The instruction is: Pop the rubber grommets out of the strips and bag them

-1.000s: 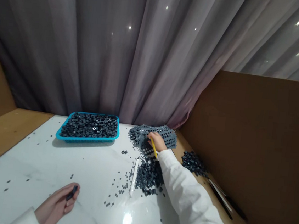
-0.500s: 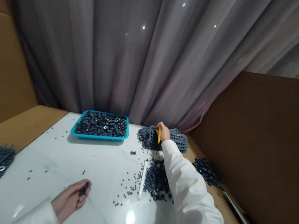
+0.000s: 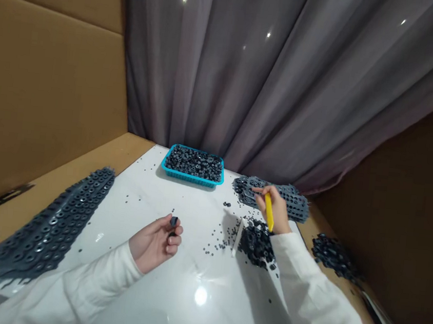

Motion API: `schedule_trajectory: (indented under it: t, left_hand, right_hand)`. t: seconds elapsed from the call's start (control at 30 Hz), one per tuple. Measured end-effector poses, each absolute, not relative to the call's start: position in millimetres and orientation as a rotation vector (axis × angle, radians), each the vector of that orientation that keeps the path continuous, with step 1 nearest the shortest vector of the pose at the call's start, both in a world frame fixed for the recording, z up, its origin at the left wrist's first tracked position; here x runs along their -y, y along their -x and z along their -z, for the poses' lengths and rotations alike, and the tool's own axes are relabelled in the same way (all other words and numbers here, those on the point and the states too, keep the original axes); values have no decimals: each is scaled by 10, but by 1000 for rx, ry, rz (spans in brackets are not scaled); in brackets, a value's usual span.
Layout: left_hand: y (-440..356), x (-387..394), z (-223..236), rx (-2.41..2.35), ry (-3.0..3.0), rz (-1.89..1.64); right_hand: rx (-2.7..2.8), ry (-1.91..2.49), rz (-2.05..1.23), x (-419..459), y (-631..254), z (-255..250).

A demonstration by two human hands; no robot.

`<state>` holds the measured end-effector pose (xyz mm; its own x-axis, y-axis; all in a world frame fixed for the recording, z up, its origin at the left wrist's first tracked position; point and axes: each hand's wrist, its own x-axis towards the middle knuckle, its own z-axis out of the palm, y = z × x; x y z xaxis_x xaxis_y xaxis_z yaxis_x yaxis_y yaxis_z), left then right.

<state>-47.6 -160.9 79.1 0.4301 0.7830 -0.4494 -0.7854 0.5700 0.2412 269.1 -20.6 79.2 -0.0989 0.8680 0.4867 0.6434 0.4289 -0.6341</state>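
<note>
My left hand (image 3: pixel 155 247) is held palm up over the white table, fingers curled around a small black rubber piece (image 3: pixel 173 221); another dark bit shows lower among the fingers. In my right hand (image 3: pixel 278 214) is a yellow pen-shaped tool (image 3: pixel 269 212), its lower end pointing down. The right forefinger stretches left in front of perforated dark grey rubber sheets (image 3: pixel 293 203); I cannot tell whether it touches them. Below this hand lies a heap of black pieces (image 3: pixel 256 244), with a white pen-like stick (image 3: pixel 238 238) along its left side.
A blue basket (image 3: pixel 192 179) full of small black rings stands at the back. Sheets studded with rings (image 3: pixel 59 217) lie at the left edge. More black pieces (image 3: pixel 332 254) lie on the right cardboard. Small dark discs are scattered about. A grey curtain (image 3: pixel 218 69) and cardboard walls enclose the table.
The view has swung left, showing more of the ring-studded sheets. My right hand has come back slightly from the perforated sheets, still with the yellow tool. My left hand has lifted, keeping the black piece.
</note>
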Motion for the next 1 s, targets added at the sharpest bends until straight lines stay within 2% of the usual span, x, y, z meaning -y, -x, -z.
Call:
schedule_trajectory:
  t: [0.23,0.33,0.4,0.6,0.77,1.0]
  left_hand:
    - [448,1854,-871,-643,-24,-1024]
    - [526,1732,-855,-819,-305,-1080]
    - [647,1446,-845,-1038,-662,-1163]
    - [1098,-89,-875,-1346,-1066,-1364]
    - [1149,-1131,-884,-1580,-1439,-1225]
    - [1034,-1846,-715,-1673,-1758,-955]
  right_hand:
    - [1816,1097,-774,1293,-1732,-484]
    - [1763,1102,-904,1509,-1478,-224]
    - [1730,1106,-964,1588,-1375,-41]
    - [1554,1101,-1062,1635,-1316,272]
    - [1491,1129,-1085,1659,-1317,297]
    - [1430,1155,-1028,1585,-1311,497]
